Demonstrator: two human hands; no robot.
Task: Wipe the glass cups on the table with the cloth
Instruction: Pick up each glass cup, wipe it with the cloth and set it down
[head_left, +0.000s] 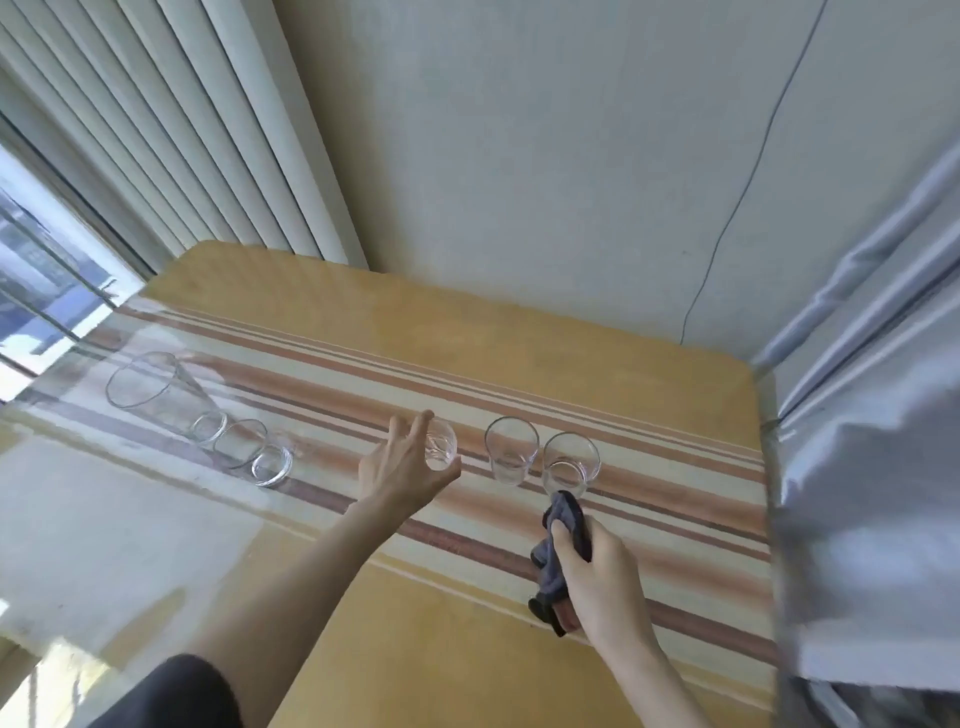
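Note:
Several clear glass cups stand in a row on the table (467, 649), which has a striped yellow cover. My left hand (402, 465) reaches to a small glass (441, 448) in the middle of the row; its fingers are spread and fairly straight on the glass's left, and its thumb lies just in front of it. My right hand (597, 577) grips a bunched dark grey cloth (569, 522) near the table's right side. The cloth's tip sits just in front of the rightmost glass (571, 462). Another glass (511, 457) stands beside that one.
At the left of the row are a tall wide glass (156, 397) and a shorter glass (257, 452). A window (47, 291) and pleated curtain (218, 156) are at the left, the wall is behind, and a silvery drape (872, 467) hangs along the table's right edge.

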